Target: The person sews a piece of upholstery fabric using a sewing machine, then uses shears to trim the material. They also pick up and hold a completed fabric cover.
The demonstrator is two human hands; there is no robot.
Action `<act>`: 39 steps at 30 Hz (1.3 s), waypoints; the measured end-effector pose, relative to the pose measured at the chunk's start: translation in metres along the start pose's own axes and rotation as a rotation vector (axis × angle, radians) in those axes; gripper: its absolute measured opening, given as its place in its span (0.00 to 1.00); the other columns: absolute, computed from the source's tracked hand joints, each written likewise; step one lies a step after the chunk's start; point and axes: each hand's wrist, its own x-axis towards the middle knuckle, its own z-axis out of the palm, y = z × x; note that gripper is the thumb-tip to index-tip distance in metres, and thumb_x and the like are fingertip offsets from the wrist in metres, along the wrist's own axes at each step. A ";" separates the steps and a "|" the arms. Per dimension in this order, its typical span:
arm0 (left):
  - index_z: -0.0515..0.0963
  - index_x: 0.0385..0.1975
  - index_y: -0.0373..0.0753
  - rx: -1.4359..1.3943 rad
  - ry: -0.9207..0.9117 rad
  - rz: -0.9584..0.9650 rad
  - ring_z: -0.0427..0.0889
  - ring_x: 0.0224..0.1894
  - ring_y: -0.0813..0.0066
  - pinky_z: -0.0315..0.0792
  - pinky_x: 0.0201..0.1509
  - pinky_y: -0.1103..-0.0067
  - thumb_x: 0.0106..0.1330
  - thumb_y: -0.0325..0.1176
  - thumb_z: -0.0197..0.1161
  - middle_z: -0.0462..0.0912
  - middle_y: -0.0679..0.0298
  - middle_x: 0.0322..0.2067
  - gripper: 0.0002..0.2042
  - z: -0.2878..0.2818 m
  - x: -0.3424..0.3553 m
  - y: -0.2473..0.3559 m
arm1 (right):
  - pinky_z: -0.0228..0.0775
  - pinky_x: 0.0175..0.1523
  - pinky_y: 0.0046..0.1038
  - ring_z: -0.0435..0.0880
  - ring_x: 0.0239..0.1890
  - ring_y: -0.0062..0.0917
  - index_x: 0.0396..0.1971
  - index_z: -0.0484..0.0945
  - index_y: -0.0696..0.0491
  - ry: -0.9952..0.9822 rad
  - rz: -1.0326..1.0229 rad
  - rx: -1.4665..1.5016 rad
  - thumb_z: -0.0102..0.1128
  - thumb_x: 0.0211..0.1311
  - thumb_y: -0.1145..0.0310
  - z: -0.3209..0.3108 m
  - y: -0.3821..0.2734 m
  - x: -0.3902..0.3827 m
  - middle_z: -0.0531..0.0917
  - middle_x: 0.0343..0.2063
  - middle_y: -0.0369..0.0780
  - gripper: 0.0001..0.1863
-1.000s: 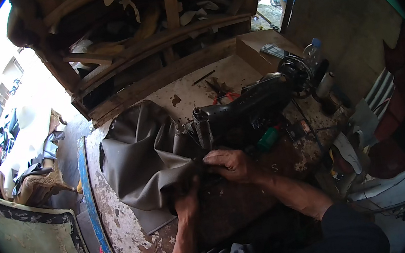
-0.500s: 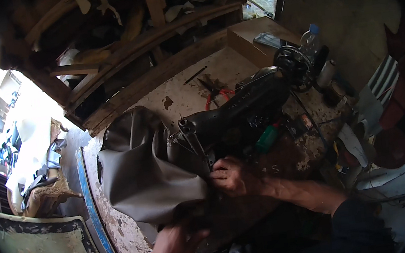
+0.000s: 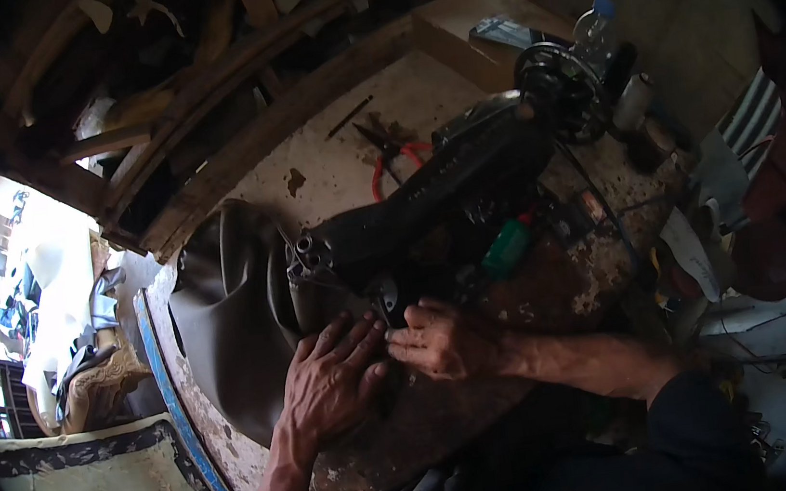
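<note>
- The machine (image 3: pixel 426 193), a black sewing machine, stands on the worn surface (image 3: pixel 307 173), its needle end toward the person's left.
- The cloth (image 3: pixel 230 346), grey-brown and leather-like, lies bunched in folds to the left of the machine, its right part running in beside the needle end.
- The left hand (image 3: pixel 330 374) rests palm down on the cloth, just on the near side of the machine's needle end; its fingers are stretched out and slightly apart, seeming to press rather than grip.
- The right hand (image 3: pixel 438 342) is close beside it, nearer than the machine, with fingers curled and tips toward the needle end; whether they pinch a cloth edge cannot be told.
- Progress, as a judgement: the cloth is placed at the machine and being guided by hand. No finished seam shows, so the lengths stitched and unstitched cannot be told; the piece has not been taken off.
- Red-handled pliers (image 3: pixel 389 153) lie behind the machine, unused; a green bottle (image 3: pixel 507 249) lies on its near side.
</note>
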 end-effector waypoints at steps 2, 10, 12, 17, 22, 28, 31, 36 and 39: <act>0.71 0.73 0.47 0.042 -0.009 -0.008 0.65 0.77 0.57 0.58 0.78 0.61 0.78 0.54 0.53 0.70 0.67 0.75 0.29 -0.002 -0.002 0.003 | 0.73 0.54 0.35 0.80 0.47 0.29 0.46 0.87 0.53 0.024 -0.003 -0.009 0.70 0.55 0.63 0.002 0.001 0.001 0.87 0.48 0.38 0.19; 0.72 0.72 0.48 -0.003 0.057 -0.042 0.64 0.77 0.57 0.57 0.78 0.59 0.77 0.54 0.54 0.69 0.67 0.75 0.28 0.008 0.000 0.007 | 0.73 0.48 0.33 0.79 0.42 0.27 0.45 0.88 0.51 0.052 0.064 -0.067 0.72 0.55 0.62 -0.006 -0.005 0.003 0.88 0.46 0.33 0.18; 0.73 0.71 0.47 -0.027 0.060 -0.059 0.64 0.78 0.56 0.56 0.78 0.59 0.76 0.53 0.55 0.69 0.67 0.75 0.28 0.010 -0.002 0.006 | 0.73 0.49 0.32 0.79 0.42 0.26 0.45 0.89 0.50 0.023 0.103 -0.074 0.72 0.54 0.63 -0.008 -0.007 0.005 0.89 0.48 0.33 0.18; 0.73 0.71 0.46 -0.047 0.082 -0.086 0.63 0.78 0.56 0.56 0.78 0.60 0.75 0.52 0.56 0.70 0.66 0.75 0.28 0.010 0.004 0.012 | 0.72 0.51 0.34 0.80 0.45 0.28 0.46 0.89 0.50 0.030 0.167 -0.059 0.71 0.53 0.63 -0.005 -0.005 0.001 0.89 0.51 0.34 0.19; 0.73 0.70 0.45 -0.075 0.111 -0.148 0.63 0.78 0.56 0.57 0.78 0.60 0.75 0.51 0.56 0.70 0.65 0.75 0.28 0.010 0.009 0.016 | 0.74 0.51 0.33 0.80 0.40 0.27 0.46 0.91 0.50 0.081 0.191 -0.042 0.71 0.51 0.67 -0.005 0.001 0.008 0.90 0.52 0.32 0.19; 0.74 0.70 0.43 -0.079 0.157 -0.199 0.63 0.78 0.54 0.56 0.79 0.59 0.76 0.53 0.54 0.71 0.63 0.74 0.28 0.011 0.015 0.018 | 0.73 0.53 0.35 0.80 0.46 0.28 0.46 0.90 0.50 0.131 0.247 -0.005 0.69 0.52 0.67 0.009 0.009 0.005 0.90 0.51 0.33 0.19; 0.74 0.70 0.42 -0.103 0.164 -0.215 0.63 0.78 0.53 0.56 0.79 0.59 0.77 0.54 0.53 0.71 0.61 0.74 0.29 0.012 0.016 0.017 | 0.73 0.52 0.33 0.80 0.45 0.27 0.46 0.90 0.50 0.151 0.246 -0.020 0.69 0.52 0.67 0.011 0.011 0.007 0.90 0.51 0.31 0.18; 0.74 0.69 0.41 -0.116 0.197 -0.234 0.62 0.78 0.51 0.56 0.79 0.59 0.77 0.56 0.52 0.72 0.58 0.73 0.30 0.013 0.019 0.017 | 0.74 0.52 0.36 0.79 0.48 0.32 0.46 0.91 0.50 0.142 0.291 -0.051 0.70 0.51 0.68 0.008 0.010 0.011 0.88 0.48 0.33 0.18; 0.74 0.68 0.40 -0.110 0.219 -0.242 0.62 0.78 0.50 0.55 0.79 0.58 0.77 0.57 0.52 0.72 0.58 0.73 0.30 0.014 0.020 0.017 | 0.74 0.53 0.39 0.79 0.50 0.36 0.45 0.91 0.49 0.144 0.345 -0.036 0.71 0.52 0.68 0.005 0.009 0.014 0.86 0.45 0.37 0.17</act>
